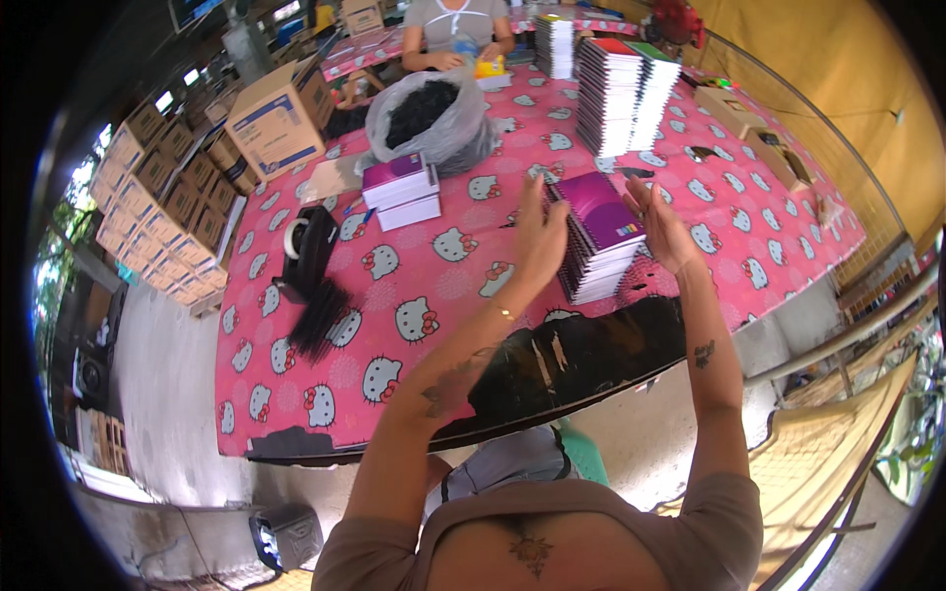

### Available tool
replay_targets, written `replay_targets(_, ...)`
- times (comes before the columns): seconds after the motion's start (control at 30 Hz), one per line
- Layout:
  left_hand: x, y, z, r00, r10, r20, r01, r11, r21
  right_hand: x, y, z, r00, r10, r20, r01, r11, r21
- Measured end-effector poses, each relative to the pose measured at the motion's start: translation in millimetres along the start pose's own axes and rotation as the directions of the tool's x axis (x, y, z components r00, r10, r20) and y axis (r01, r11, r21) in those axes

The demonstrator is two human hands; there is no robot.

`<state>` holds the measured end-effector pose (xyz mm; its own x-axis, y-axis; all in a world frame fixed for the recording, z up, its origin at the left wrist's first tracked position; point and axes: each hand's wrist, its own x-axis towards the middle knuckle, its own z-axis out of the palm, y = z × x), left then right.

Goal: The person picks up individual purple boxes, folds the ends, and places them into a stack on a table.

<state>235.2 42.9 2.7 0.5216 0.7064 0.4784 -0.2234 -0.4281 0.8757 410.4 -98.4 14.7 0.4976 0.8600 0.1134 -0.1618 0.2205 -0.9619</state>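
Observation:
A stack of spiral-bound notebooks (603, 212) with a purple cover on top stands near the front edge of the table. At the stack's left side is my left hand (540, 234), palm inward and fingers stretched up along the bindings. My right hand (666, 229) is on the opposite side, fingers apart, close to the top notebook's edge. Whether either palm presses on the stack I cannot tell. Farther left, a smaller pile of purple-covered books (402, 189) sits beside a plastic bag (473, 133) of black material.
A black tape dispenser (313, 246) and a bundle of thin black strips (320, 320) lie at left on the pink patterned table (434, 271). Tall notebook stacks (621, 98) stand behind. Cardboard boxes (281, 118) are at far left. A person (455, 30) works across the table.

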Motion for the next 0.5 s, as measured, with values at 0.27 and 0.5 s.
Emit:
replay_targets(0.27,7,-3,55,0.959,-0.265,-0.097,0.252,0.959,-0.128,12,3,13,0.981,0.155,0.113,-0.144,0.985,-0.098)
replay_targets(0.5,38,-94,-124,0.909,-0.17,-0.381,0.234,0.964,0.128,-24,-19,85,0.777,-0.618,-0.123,0.419,0.654,-0.63)
